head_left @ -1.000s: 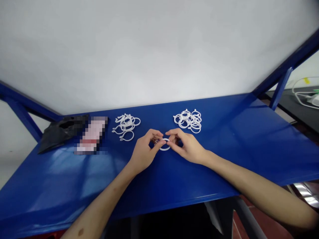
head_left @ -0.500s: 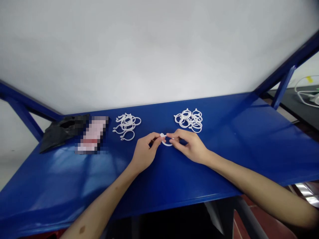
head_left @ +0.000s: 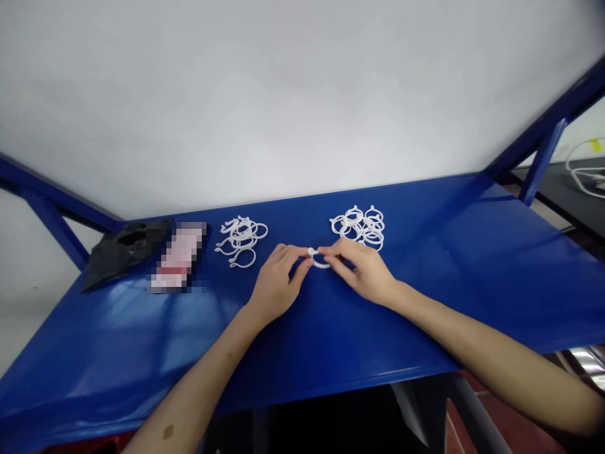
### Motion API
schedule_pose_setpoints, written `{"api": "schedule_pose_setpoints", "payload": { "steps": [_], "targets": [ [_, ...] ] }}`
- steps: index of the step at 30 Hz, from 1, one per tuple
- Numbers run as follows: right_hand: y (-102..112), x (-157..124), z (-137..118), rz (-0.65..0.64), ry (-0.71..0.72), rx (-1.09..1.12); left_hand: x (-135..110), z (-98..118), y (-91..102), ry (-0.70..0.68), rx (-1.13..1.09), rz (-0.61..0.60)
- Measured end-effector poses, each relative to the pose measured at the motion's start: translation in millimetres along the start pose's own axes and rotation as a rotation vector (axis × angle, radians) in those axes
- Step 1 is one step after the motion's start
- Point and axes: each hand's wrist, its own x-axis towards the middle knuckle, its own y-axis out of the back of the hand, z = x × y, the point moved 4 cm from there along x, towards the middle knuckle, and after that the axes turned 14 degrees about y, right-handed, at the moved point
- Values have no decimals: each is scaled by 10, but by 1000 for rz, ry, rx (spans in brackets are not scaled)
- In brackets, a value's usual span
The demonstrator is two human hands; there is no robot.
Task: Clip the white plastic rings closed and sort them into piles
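Observation:
Between my two hands is a white plastic ring (head_left: 322, 265) with a small round knob at its top left, much like a shower curtain ring. My left hand (head_left: 280, 280) pinches the knob end between thumb and fingers. From the other side, my right hand (head_left: 363, 270) grips the ring with closed fingertips, which cover part of it. Beyond my left hand lies a loose pile of white rings (head_left: 243, 236), some of them with visible gaps. A second pile of white rings (head_left: 359, 226) lies just past my right hand.
The blue table (head_left: 321, 340) meets a pale wall (head_left: 302, 101) at the back. On the left lie a black plastic bag (head_left: 111, 255) and a blurred pink-and-white packet (head_left: 178, 255). Blue metal braces (head_left: 543, 161) rise at both ends. A white cable (head_left: 583, 173) sits on a dark surface far right.
Both hands have moved slightly up, away from me, with the ring. My left thumb and fingers have shifted on its knob end. The piles look the same.

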Motion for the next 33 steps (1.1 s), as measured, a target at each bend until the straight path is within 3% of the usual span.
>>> {"api": "schedule_pose_setpoints", "payload": {
  "steps": [2,5,8,11,23,29,33],
  "targets": [
    [130,33,115,97,18,-155,72,-98,84,16,181,105],
    [352,48,350,243,-81,-294,159,-347,230,159,500,228],
    [495,27,556,314,-184,-342,195,-551,323,296,672,217],
    [525,-2,683,296,-225,-425,201,-600,336,316,740,167],
    [483,-58,821,179,-314,-531,205,-486,342,262,683,186],
    [459,-6,601,188,-206,-551,178,-349,313,177,511,210],
    [323,37,337,115,-74,-490,131,-218,273,79,396,225]
  ]
}}
